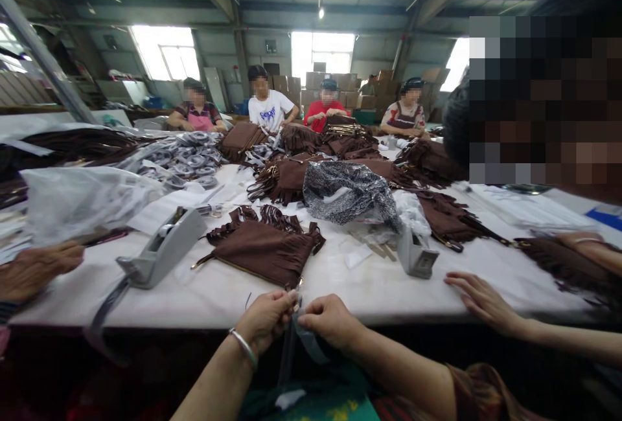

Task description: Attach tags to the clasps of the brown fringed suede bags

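Observed a brown bag (262, 249) lying centre front on the bench (194, 304), zip end toward the hands. Noted left hand (265, 324) with fingers pinching a small item (295, 304) just beside that end, too blurred to identify; right hand (335, 324) with fingers pinching a clear strip (313, 345). Found a grey dispenser (177, 246) left of the bag, tape (107, 311) trailing over the bench edge; a second dispenser (416, 258) at right. Logged bunched speckled plastic (345, 191) behind, contents not discernible. Recorded stacked cartons (286, 86) at rear, contents hidden. Noted blue lettering (267, 114) on a white shirt (282, 103), not reliably legible.
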`<state>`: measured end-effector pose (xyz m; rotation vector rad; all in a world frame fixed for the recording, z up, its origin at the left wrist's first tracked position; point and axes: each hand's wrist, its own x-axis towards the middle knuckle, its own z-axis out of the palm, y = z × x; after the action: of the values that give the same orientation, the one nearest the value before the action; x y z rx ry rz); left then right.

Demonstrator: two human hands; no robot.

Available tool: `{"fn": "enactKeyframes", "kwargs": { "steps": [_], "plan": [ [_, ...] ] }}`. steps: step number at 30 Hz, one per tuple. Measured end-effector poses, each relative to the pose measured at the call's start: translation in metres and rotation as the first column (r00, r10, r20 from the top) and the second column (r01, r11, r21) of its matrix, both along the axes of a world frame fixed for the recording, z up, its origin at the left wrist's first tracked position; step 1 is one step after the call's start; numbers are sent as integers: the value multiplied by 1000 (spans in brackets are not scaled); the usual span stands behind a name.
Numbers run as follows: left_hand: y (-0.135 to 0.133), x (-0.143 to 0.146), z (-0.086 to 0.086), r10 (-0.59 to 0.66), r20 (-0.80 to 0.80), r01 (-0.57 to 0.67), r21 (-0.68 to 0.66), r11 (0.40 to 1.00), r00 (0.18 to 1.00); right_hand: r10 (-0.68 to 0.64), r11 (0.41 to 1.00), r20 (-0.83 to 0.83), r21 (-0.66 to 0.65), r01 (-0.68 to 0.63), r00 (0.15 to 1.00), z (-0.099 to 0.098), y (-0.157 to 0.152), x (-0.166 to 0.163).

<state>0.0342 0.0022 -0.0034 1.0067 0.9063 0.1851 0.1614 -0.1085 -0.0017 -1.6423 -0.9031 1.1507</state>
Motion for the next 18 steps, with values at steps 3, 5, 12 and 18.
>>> {"fn": "enactKeyframes", "kwargs": {
  "steps": [3, 5, 12, 18],
  "plan": [
    [2, 0, 1, 11, 40, -9, -61, 998, 999, 0, 1000, -22, 16, 0, 1000, -5, -1, 0],
    [5, 0, 1, 11, 76, -3, -107, 994, 997, 10, 999, -24, 35, -9, 1000, -8, -2, 0],
    [6, 0, -4, 19, 87, -8, -130, 992, 996, -29, 992, 80, 125, 19, 996, -10, 2, 1],
    [6, -1, -7, 16, 38, -13, -74, 997, 999, -23, 987, 141, 161, 0, 990, -5, 1, -1]
  ]
}}
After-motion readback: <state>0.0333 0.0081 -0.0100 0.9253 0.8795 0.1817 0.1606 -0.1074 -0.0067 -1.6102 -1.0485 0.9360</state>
